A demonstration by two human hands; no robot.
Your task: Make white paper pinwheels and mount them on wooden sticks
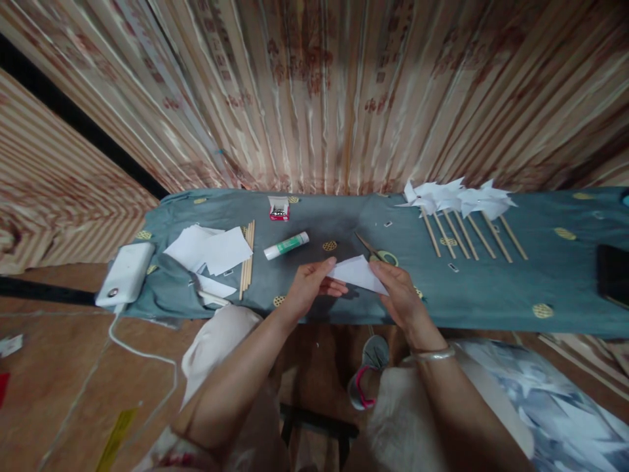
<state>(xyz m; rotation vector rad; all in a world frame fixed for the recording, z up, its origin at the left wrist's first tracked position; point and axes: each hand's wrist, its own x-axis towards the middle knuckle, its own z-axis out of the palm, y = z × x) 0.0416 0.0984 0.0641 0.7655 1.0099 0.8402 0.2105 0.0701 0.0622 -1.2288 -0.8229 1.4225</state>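
Observation:
A folded piece of white paper (358,272) is held between my two hands, just above the table's front part. My left hand (314,283) pinches its left end, thumb on top and fingers underneath. At the other end, my right hand (397,288) grips the paper's right corner. Just beyond the right hand lie scissors (388,257) with light green handles, their blades pointing away to the left. A glue stick (286,246) with a green and white label rests beyond my left hand. The paper hides part of the scissors' surroundings.
Several wooden sticks (247,262) and loose white paper sheets (228,251) lie at the left. A small red box of pins (279,208) sits at the back. Several paper pinwheels (462,196) on sticks lie at the right. A white power bank (126,272) with a cable occupies the left edge.

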